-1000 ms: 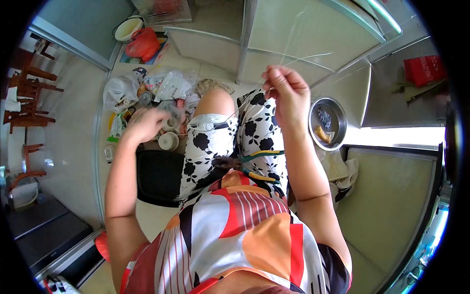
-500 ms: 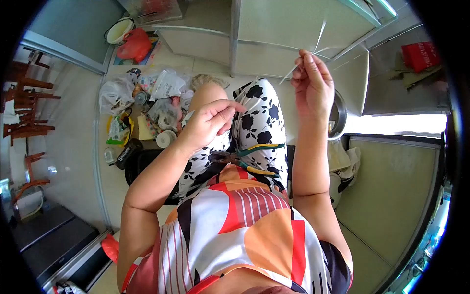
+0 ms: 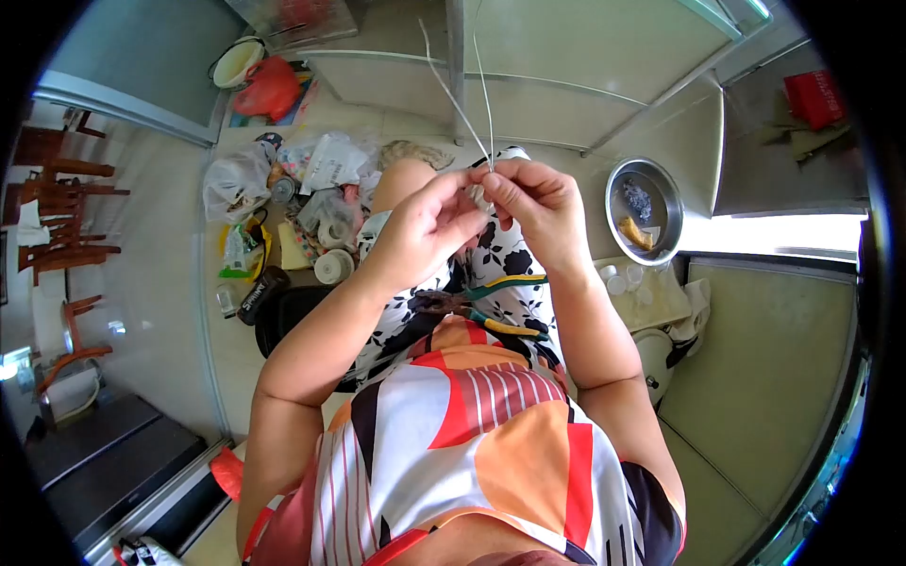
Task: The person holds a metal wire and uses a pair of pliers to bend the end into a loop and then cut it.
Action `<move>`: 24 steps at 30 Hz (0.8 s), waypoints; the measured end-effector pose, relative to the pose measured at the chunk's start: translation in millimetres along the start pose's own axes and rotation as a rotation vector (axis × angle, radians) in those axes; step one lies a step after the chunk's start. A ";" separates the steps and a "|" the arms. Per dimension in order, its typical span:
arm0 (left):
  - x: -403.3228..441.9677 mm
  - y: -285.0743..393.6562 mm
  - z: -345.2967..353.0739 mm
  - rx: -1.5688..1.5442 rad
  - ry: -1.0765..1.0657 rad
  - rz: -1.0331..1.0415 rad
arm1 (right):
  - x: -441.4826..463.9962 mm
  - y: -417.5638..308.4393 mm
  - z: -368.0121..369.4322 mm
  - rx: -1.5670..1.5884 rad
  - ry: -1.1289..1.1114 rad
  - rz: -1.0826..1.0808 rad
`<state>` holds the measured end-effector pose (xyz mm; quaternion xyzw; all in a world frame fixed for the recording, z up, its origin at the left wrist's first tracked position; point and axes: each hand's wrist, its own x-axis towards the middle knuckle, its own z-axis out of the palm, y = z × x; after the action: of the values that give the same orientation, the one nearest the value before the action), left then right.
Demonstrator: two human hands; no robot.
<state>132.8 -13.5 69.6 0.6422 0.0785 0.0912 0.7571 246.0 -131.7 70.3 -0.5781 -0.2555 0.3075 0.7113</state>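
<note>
Right hand: your right hand [image 3: 543, 212] has thumb and forefinger pinched on two thin wire strands [image 3: 456, 102].
Left hand: your left hand [image 3: 415, 236] meets it, thumb and forefinger closed about a small whitish piece [image 3: 479, 198]; its far side is hidden.
Wire strands: they rise from your fingertips above your knees and spread into a narrow V, tips free.
Wire handling: expect little weight, some spring and easy bending; the free tips may whip or prick.
Hold point: pinch low, where the strands meet; the tips give poor control.
Lap: floral trousers [image 3: 510, 253] lie beneath your hands; pliers [image 3: 461, 306] with green and yellow handles rest there.
Floor, right: a steel bowl [image 3: 672, 222] holds a grey tangle [image 3: 637, 199] and a yellowish piece [image 3: 635, 233].
Floor, left: plastic bags [image 3: 335, 162] lie heaped beside a white roll [image 3: 332, 268].
Room: cabinet panels [image 3: 557, 108] stand ahead; wooden chairs [image 3: 71, 193] show at far left.
</note>
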 end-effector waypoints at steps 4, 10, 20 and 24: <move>13.3 3.2 4.3 0.133 0.151 0.082 | -3.9 -6.2 -3.3 -0.172 0.065 -0.084; 15.7 -5.8 -1.5 0.026 0.125 0.004 | -7.5 -3.1 -15.3 0.025 0.057 0.062; -4.6 -42.8 4.5 -0.278 0.275 -0.087 | -34.5 50.5 -0.9 -0.646 0.033 -0.143; -8.7 -42.4 -9.1 -0.149 0.259 -0.203 | -42.8 50.6 -2.7 -0.722 -0.030 -0.191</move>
<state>123.8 -13.6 26.2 0.5559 0.2327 0.1016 0.7915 211.6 -157.6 19.9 -0.7609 -0.4105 0.1383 0.4831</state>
